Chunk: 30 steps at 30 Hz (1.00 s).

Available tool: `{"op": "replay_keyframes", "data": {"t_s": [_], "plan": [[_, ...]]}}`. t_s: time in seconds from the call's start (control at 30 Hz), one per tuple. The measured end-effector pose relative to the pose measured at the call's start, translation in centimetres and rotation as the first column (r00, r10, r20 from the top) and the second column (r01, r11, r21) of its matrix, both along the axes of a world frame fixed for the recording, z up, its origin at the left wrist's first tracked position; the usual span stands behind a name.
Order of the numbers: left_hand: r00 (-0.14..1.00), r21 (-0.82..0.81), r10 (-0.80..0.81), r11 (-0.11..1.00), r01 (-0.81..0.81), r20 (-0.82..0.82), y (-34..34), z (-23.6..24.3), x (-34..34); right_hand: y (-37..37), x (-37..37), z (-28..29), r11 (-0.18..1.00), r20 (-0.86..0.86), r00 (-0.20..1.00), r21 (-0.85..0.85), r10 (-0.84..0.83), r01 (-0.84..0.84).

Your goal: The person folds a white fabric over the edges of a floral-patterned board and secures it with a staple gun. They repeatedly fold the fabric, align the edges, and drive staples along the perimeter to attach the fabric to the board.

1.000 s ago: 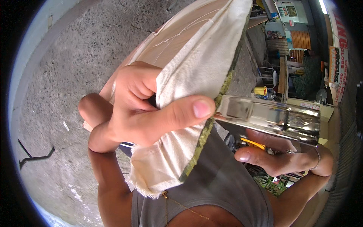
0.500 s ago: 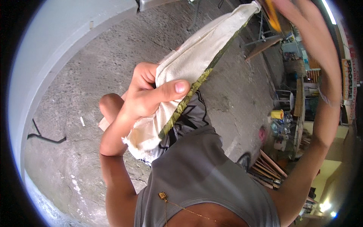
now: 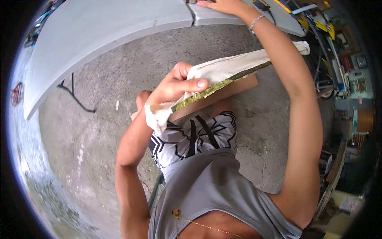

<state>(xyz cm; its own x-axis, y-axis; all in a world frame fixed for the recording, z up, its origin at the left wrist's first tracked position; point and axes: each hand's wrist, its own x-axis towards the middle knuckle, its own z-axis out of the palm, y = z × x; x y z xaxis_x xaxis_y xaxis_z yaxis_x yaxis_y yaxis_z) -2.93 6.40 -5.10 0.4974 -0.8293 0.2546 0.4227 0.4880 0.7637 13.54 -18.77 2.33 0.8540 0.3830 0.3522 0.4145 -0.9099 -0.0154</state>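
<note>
We grip a cream cloth strip with our left hand, our right hand up at the pale table.

From the left, the table curves across the top, a dark metal leg beneath it; next, our left fingers are closed, thumb on top, around the strip's near part, its frayed end hanging by our wrist. Our patterned shorts are below. Further right, our right hand is over the tabletop, partly cut off by the upper edge; we cannot tell how far its fingers are open or whether they hold anything. The strip, edged in green, runs above a wooden board and passes behind our right forearm, its far end showing beyond.
</note>
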Motion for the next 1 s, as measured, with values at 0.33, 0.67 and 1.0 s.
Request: {"op": "replay_keyframes", "data": {"t_s": [0.33, 0.67, 1.0], "plan": [[0.956, 0.454, 0.095, 0.864, -0.218, 0.277, 3.5, 3.6, 1.7, 7.4, -16.6, 4.4, 0.941, -0.675, 0.656, 0.222, 0.338, -0.256], [0.666, 0.623, 0.146, 0.255, -0.74, 0.731, 6.7, 9.6, -1.7, 6.8, -13.3, 1.9, 0.773, -0.606, 0.501, 0.586, 0.617, -0.243], [0.426, 0.392, 0.313, 0.167, -0.905, 0.849, 5.3, 9.5, -2.7, 7.4, -12.8, 1.0, 0.651, -0.514, 0.466, 0.733, 0.72, -0.197]]}}
